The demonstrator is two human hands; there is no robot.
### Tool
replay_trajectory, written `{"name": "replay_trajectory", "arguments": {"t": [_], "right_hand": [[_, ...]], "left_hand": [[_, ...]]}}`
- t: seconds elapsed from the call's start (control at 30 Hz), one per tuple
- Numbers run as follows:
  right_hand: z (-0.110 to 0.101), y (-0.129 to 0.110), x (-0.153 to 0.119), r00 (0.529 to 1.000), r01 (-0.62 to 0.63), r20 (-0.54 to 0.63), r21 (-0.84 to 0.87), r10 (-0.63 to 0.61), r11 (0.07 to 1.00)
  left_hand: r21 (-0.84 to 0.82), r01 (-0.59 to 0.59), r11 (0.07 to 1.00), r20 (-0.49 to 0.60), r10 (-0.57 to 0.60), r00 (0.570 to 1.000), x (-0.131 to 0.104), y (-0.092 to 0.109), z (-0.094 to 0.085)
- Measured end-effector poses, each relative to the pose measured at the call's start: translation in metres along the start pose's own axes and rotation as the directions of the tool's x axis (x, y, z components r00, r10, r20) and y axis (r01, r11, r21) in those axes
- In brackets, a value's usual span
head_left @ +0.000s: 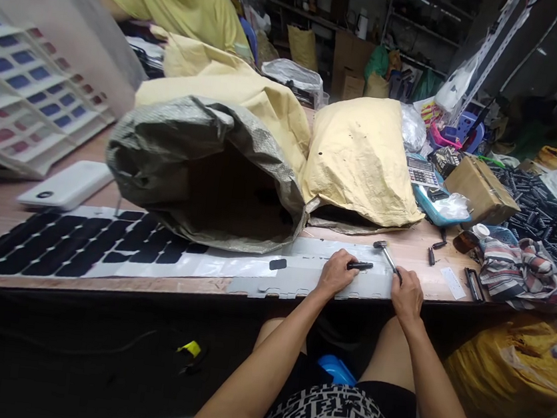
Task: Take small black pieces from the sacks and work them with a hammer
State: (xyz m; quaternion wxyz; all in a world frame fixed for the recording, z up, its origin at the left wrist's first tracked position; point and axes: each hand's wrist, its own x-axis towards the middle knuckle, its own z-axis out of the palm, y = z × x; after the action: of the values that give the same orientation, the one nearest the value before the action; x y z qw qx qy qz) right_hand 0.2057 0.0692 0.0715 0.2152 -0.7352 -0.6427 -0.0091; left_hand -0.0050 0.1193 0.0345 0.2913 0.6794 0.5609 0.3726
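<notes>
My left hand (337,273) is closed on a small black cylindrical part (360,266), which lies over a grey sheet (302,265) at the table's front edge. To its right, my right hand (407,293) grips the handle of a small hammer (388,255). The hammer's head is up and to the left of that hand, near the far edge of the sheet and apart from the black part. A flat black piece (278,264) rests on the sheet left of my left hand.
An open woven sack (202,173) and a cream sack (365,158) stand behind the sheet. Black pieces (63,245) lie in rows at left. Right are a cloth (517,270), a carton (482,188) and loose black parts (535,205). A person in yellow (195,8) sits opposite.
</notes>
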Motion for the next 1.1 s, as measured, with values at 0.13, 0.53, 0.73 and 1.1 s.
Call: {"name": "replay_trajectory", "arguments": {"t": [0.13, 0.53, 0.73, 1.1], "right_hand": [[0.011, 0.01, 0.033, 0.999, -0.041, -0.036, -0.194, 0.035, 0.98], [0.025, 0.01, 0.034, 0.996, -0.042, -0.094, -0.318, 0.012, 0.947], [0.027, 0.011, 0.036, 0.995, -0.04, -0.095, -0.323, 0.01, 0.946], [0.023, 0.009, 0.035, 0.994, -0.048, -0.113, -0.328, 0.011, 0.944]], "left_hand": [[0.003, -0.009, 1.0, 0.009, 0.009, 1.0, -0.001, 0.0, 0.0], [-0.18, -0.262, 0.948, 0.045, 0.274, 0.961, -0.059, 0.015, -0.01], [-0.18, -0.163, 0.97, 0.412, 0.225, 0.883, -0.14, 0.001, 0.027], [-0.098, -0.164, 0.982, 0.403, 0.19, 0.895, -0.144, -0.018, 0.035]]}}
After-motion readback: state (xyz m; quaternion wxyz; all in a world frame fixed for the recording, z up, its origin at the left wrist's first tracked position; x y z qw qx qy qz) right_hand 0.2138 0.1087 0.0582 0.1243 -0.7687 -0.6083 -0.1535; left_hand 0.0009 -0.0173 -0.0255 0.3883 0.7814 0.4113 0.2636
